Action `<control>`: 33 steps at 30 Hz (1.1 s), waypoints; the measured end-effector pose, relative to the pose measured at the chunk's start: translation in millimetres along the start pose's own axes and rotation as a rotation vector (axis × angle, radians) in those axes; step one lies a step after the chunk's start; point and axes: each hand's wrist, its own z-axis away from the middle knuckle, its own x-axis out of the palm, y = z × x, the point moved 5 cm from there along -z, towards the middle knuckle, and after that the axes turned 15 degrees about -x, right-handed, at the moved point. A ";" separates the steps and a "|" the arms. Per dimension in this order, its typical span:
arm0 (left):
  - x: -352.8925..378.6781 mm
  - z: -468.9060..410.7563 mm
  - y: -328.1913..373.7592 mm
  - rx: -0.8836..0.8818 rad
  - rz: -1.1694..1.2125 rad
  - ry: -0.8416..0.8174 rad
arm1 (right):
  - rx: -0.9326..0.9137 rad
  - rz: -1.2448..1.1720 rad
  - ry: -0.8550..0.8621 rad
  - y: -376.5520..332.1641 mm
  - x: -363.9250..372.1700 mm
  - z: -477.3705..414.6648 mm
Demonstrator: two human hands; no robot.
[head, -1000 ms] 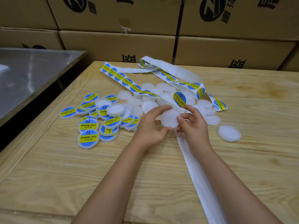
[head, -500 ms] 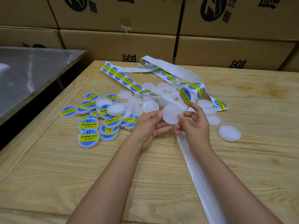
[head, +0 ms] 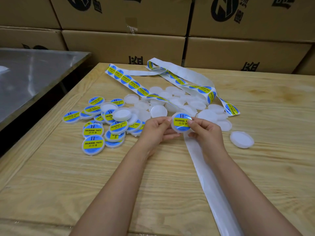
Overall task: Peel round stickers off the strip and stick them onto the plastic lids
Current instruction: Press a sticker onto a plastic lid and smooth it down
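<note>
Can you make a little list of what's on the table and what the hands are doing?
held lid: wears a blue and yellow sticker
left hand: pinches the held lid's left edge
right hand: pinches its right side, thumb on the sticker
plain lids: heap behind the hands
sticker strip: curled over the plain lids
finished lids: pile on the left
empty strip: runs toward the person

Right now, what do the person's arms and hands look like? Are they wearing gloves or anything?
No gloves. The left hand and right hand are bare, with no rings in view and short, plain nails. The left forearm and right forearm are bare too: no sleeves, watch or bracelet show up to the picture's edge.
</note>
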 end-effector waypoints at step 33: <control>0.2 -2.9 -5.4 0.074 -0.055 0.062 | -0.056 0.193 0.024 -6.4 1.2 2.0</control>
